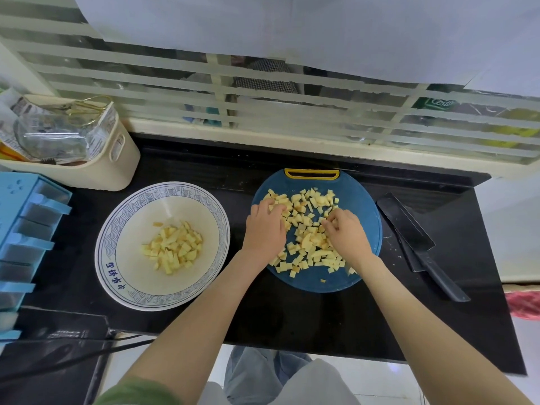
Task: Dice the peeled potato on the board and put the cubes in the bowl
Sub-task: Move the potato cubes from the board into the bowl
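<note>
Blue and round, the board [365, 213] sits toward the back edge of the bench [292, 323], right of centre. The potato cubes [304, 226] are spread over most of it, with a few larger slices near its middle. The bowl [131, 287] stands just beside the board on its left and holds a small heap of cubes [175, 247]. The knife [415, 241] lies on the bench off the board's right rim, in neither hand.

Both hands are down in the pile. The left hand [264, 229] has its fingers curled over cubes at the far-left of the spread. The right hand [346, 233] has bent fingers pinching into cubes on the right side. How much each encloses is hidden under the knuckles.

This looks like gathering a load for the bowl. To do it well, rake the hands toward each other so the cubes bunch up, and cup them from both sides. Lift them as one load and carry it low across the short gap. Sweep inward, since strays by the board's near rim could slip onto the bench. The larger slices probably want another cut first.
</note>
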